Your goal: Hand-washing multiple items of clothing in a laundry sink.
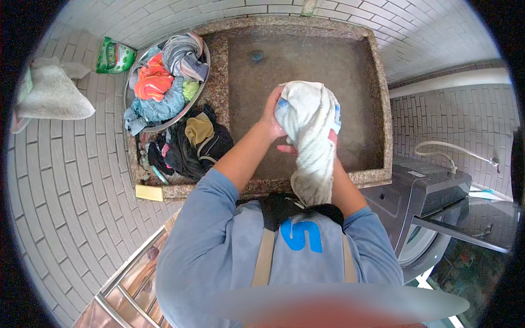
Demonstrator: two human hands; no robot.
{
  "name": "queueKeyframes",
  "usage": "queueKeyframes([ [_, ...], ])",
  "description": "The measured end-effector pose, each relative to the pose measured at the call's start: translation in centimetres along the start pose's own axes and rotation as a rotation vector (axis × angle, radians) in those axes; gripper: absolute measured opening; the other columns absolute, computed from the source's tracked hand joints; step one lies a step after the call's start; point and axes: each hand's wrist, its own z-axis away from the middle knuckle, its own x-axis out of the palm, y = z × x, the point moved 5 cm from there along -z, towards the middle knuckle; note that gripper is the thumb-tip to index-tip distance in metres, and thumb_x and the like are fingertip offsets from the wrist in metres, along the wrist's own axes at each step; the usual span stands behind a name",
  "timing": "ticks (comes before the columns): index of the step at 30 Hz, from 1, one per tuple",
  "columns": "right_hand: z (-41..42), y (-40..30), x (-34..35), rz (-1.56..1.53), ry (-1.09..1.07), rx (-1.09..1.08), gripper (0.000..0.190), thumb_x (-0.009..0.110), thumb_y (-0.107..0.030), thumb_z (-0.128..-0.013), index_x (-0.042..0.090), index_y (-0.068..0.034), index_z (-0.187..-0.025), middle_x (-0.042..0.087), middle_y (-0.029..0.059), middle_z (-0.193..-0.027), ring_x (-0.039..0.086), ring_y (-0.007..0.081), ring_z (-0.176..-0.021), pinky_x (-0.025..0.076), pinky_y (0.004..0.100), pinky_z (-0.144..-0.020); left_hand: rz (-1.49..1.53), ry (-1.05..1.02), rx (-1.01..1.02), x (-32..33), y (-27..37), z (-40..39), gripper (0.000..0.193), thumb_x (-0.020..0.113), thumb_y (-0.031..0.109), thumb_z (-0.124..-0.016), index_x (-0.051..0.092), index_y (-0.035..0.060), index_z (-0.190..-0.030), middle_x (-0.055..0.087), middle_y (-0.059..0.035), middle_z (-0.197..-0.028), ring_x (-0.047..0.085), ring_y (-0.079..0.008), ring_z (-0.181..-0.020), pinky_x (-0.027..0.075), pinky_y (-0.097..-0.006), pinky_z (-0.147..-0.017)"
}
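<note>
A white cloth point(313, 119) with blue patches, bunched at its upper end, is held over the stone wash basin point(380, 102). Its lower end hangs in folds past the basin's front edge to my apron. My left hand point(275, 112) grips the bunched part from the left; the cloth hides some of its fingers. Lower down on the right, my right hand point(333, 139) holds the cloth from behind, with fingertips showing on its left side. The palm of that hand is mostly hidden.
A metal bowl point(208, 69) heaped with clothes stands on the left ledge. Dark clothes point(184, 151) lie before it, with a yellow soap bar point(149, 192) at the corner. A green detergent bag point(115, 56) sits behind. The washing machine point(410, 197) stands right.
</note>
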Motion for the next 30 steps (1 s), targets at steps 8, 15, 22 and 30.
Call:
queueKeyframes([
  [8, -0.6, 0.7, 0.2, -0.201, -0.225, 0.077, 0.085, 0.064, -0.044, -0.072, 0.028, -0.003, -0.137, 0.047, 0.0279, -0.122, 0.06, 0.0376, -0.086, 0.056, 0.047, -0.069, -0.586, -0.001, -0.423, -8.4, -0.3, -2.9, 0.064, 0.048, 0.056, -0.088, 0.047, 0.0069, -0.129, 0.051, -0.0118, -0.13, 0.047, -0.0267, -0.121, 0.034, -0.04, -0.104],
  [15, 0.0, 0.0, 5.1, -0.403, -0.558, 0.178, 0.081, 0.064, -0.042, -0.07, 0.032, -0.007, -0.137, 0.048, 0.0248, -0.114, 0.046, 0.0246, -0.079, 0.047, 0.0364, -0.066, -0.094, -0.51, 0.217, -4.3, -2.8, -0.8, 0.094, 0.042, 0.078, -0.074, 0.035, 0.0125, -0.14, 0.038, -0.0152, -0.141, 0.037, -0.0333, -0.128, 0.026, -0.0512, -0.107],
  [22, 1.1, 0.0, 1.8, -0.254, -0.272, 0.21, 0.08, 0.062, -0.049, -0.075, 0.035, -0.002, -0.134, 0.05, 0.0262, -0.115, 0.053, 0.0297, -0.084, 0.049, 0.0372, -0.067, -0.114, 0.096, -0.144, -4.2, 2.1, -2.0, 0.039, 0.073, 0.018, -0.074, 0.057, 0.0069, -0.108, 0.065, -0.0098, -0.1, 0.064, -0.0227, -0.089, 0.053, -0.0392, -0.08],
  [30, -0.7, 1.4, 0.9, 0.439, 0.175, 0.158, 0.037, 0.063, -0.033, -0.081, 0.058, -0.002, -0.101, 0.063, 0.0101, -0.083, 0.062, 0.0199, -0.071, 0.051, 0.0311, -0.064, -1.234, 0.118, -0.041, -3.3, 4.0, -3.6, 0.025, 0.07, 0.017, -0.071, 0.065, 0.0036, -0.091, 0.067, -0.0132, -0.088, 0.066, -0.029, -0.076, 0.052, -0.039, -0.071],
])
